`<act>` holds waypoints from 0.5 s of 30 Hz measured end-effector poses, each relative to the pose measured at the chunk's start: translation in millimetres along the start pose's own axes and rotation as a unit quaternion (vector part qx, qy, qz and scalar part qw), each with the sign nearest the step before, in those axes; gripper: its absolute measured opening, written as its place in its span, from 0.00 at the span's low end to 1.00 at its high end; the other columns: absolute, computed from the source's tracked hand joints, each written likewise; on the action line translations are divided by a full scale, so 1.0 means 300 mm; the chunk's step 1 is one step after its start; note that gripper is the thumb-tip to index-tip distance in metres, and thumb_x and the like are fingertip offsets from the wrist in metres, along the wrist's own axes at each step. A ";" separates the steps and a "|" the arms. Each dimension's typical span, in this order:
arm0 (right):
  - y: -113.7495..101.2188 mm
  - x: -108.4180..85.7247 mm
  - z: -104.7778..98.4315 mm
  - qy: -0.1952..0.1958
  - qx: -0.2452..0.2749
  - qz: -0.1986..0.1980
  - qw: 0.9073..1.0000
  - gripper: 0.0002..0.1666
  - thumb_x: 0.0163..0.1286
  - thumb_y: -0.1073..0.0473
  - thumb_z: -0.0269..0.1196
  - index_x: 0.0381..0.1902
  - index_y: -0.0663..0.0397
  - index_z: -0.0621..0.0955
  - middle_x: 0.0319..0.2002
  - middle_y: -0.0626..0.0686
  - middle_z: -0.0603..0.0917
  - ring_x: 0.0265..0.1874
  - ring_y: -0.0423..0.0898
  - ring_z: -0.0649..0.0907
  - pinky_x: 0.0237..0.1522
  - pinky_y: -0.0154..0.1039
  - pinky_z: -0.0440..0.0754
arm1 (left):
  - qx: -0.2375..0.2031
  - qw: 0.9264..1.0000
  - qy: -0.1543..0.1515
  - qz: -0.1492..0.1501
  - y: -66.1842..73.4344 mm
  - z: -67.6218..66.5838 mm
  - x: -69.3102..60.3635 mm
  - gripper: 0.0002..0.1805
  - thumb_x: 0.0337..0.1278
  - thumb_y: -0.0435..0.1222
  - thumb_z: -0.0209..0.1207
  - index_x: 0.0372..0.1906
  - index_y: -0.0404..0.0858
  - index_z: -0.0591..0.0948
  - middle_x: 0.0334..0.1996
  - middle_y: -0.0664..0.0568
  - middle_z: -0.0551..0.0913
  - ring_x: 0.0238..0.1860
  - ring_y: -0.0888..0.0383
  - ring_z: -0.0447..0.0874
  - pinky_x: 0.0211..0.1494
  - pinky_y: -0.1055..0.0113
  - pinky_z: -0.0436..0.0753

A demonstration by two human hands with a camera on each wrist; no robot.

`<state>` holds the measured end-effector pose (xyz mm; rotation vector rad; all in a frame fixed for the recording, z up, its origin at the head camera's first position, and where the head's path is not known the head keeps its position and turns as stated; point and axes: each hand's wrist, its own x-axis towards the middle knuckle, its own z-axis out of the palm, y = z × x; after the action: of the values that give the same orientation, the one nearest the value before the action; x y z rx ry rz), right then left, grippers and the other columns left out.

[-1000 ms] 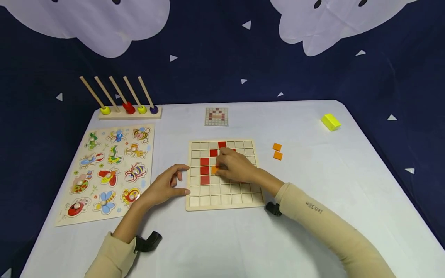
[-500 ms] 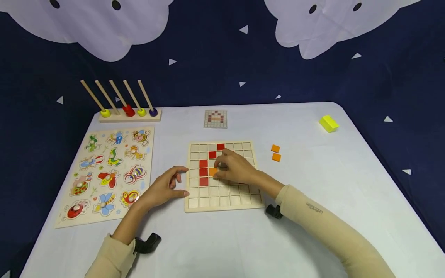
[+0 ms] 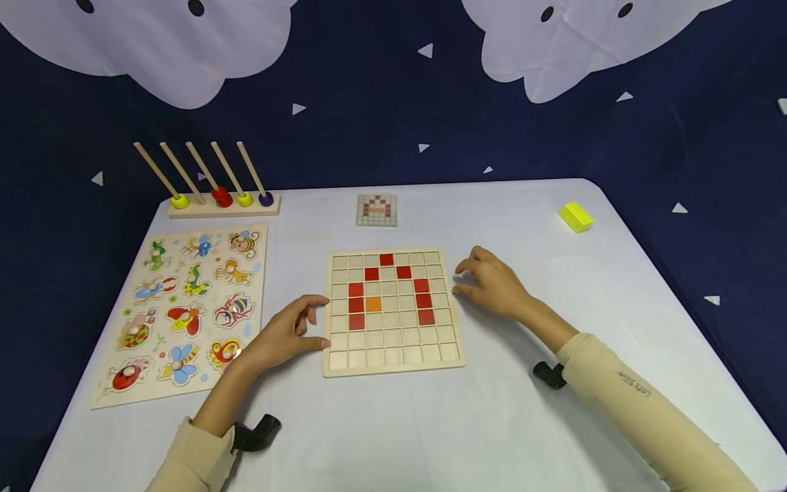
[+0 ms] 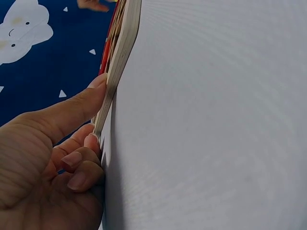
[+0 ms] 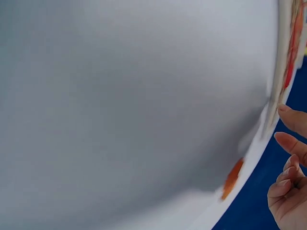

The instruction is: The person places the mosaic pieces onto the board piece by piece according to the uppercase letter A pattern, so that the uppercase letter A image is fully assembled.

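A wooden grid board point(image 3: 393, 373) lies in the middle of the table in the head view. Red square tiles point(image 3: 356, 305) form an arch on it, and one orange tile point(image 3: 373, 304) sits inside the arch. My left hand point(image 3: 284, 333) rests its thumb and index finger apart on the board's left edge; the left wrist view shows the thumb point(image 4: 96, 88) against that edge. Just right of the board hovers my right hand point(image 3: 492, 281), thumb and index finger parted with nothing between them. A loose orange tile point(image 5: 232, 179) shows in the right wrist view; the head view hides it.
Behind the board lies a small pattern card point(image 3: 376, 210). An insect puzzle board point(image 3: 212, 247) and a peg stand point(image 3: 224, 208) with coloured beads occupy the left side. A yellow block point(image 3: 576, 216) sits at the back right.
My right hand has let go of the orange tile on the grid and moved right, off the board, over where the loose orange tiles lay. My left hand stays at the board's edge.
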<state>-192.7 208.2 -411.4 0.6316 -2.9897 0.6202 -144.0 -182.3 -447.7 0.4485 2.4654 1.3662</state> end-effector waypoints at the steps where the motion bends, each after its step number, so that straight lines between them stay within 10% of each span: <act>1: 0.019 -0.010 -0.005 0.002 -0.010 0.004 1.000 0.19 0.58 0.57 0.74 0.44 0.63 0.85 0.36 0.55 0.75 0.36 0.48 0.75 0.38 0.45 0.76 | -0.001 1.000 0.000 0.001 0.000 0.000 -0.001 0.37 0.47 0.35 0.75 0.64 0.38 0.72 0.39 0.48 0.70 0.32 0.60 0.63 0.34 0.69 0.65; 15: 0.167 -0.076 -0.027 0.018 0.001 0.045 0.999 0.18 0.59 0.61 0.72 0.45 0.67 0.85 0.35 0.56 0.75 0.35 0.50 0.74 0.39 0.46 0.73 | -0.003 1.000 0.000 -0.006 0.000 0.002 0.002 0.37 0.46 0.34 0.75 0.64 0.36 0.72 0.39 0.48 0.70 0.32 0.59 0.63 0.34 0.69 0.65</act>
<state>-192.0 262.2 -425.1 0.4823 -2.9976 0.6326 -144.2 -181.7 -448.2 0.4329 2.4594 1.3692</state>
